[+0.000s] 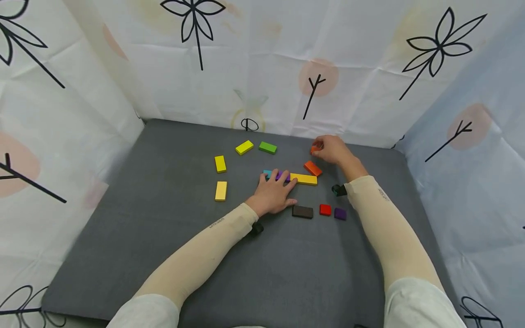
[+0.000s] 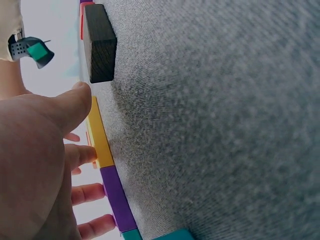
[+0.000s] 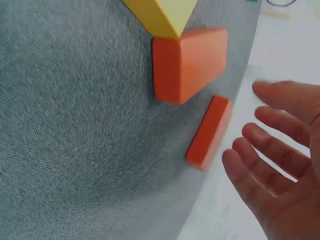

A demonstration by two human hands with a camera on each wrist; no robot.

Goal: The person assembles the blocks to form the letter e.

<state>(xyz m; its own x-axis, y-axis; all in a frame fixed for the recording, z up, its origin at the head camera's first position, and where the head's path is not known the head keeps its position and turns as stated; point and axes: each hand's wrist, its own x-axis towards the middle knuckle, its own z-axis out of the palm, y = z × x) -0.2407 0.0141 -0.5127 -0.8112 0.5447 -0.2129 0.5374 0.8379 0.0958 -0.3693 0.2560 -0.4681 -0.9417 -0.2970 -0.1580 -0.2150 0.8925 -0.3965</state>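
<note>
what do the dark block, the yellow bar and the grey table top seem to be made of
Dark block: likely wood with a matte finish; grain-like lines show on its end.
Yellow bar: smooth and evenly coloured, so perhaps painted wood, though plastic is possible.
Grey table top: seemingly covered in matte fabric, given the fine woven texture.

Matt, woven-looking tabletop beneath smooth painted blocks.
On my feed, the grey tabletop has a rough, fibrous cloth weave. The orange block and yellow block look smooth, with a soft satin sheen; the dark block is matt, its streaked end resembling wood grain. Beyond the tabletop's far edge I see creased, thin cloth backdrop. The sleeves look like smooth, matt stretch fabric, and the wrist device like black plastic.
</note>
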